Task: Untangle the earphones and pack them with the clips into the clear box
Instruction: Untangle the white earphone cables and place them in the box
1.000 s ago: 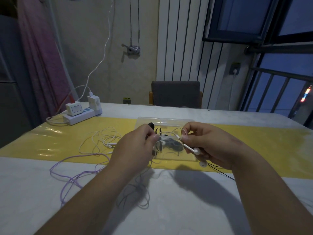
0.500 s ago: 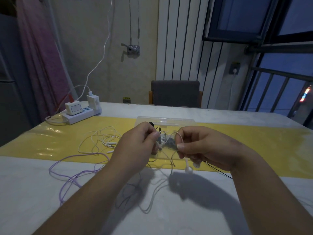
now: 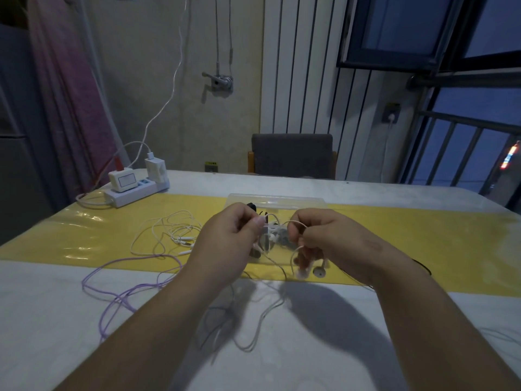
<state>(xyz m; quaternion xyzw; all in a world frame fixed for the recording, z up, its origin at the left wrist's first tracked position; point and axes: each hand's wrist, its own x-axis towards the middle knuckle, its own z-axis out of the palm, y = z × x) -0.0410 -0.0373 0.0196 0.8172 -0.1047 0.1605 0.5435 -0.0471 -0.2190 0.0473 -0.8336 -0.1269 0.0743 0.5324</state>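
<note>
We find both hands at frame centre, above the bench and just before the clear box (image 3: pixel 282 198). The left hand (image 3: pixel 225 241) and the right hand (image 3: pixel 329 241) each pinch the white earphone cord (image 3: pixel 293 221), with an earbud (image 3: pixel 320 272) dangling below the right. We judge the cord light, limp and snag-prone, best held close to each knot and not tugged by the buds.

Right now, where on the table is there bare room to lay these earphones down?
Free: the yellow mat right of the right hand, and the tabletop behind the clear box. Crowded: left of the left hand, white earphones and purple cable.
</note>
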